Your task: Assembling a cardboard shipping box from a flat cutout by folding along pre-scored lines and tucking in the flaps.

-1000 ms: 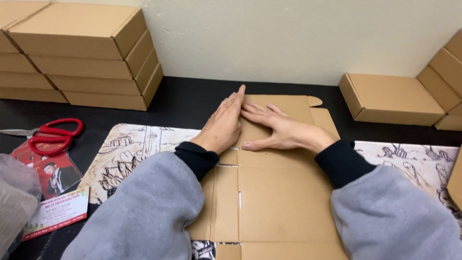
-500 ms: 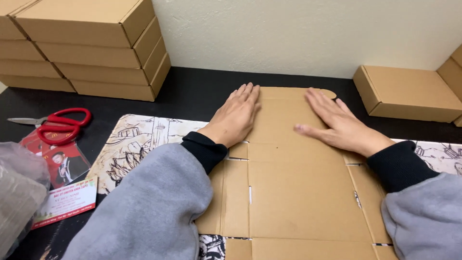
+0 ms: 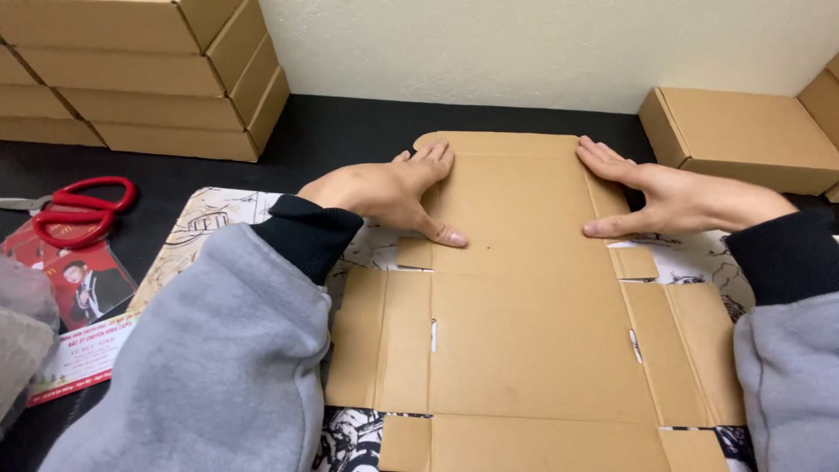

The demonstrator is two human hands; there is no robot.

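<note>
We press a flat brown cardboard blank (image 3: 533, 306), its long axis running away from us, its near end cut off. Our left hand (image 3: 389, 192) and right hand (image 3: 673, 197) lie open, fingers flat, gripping nothing, on its far panel's side edges. Red scissors (image 3: 74, 210) lie well left.

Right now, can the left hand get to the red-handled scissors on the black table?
Probably yes. The left hand lies flat on the flat brown cardboard sheet, holding nothing. The red-handled scissors lie on the black table to its left, with nothing standing between them.
</note>
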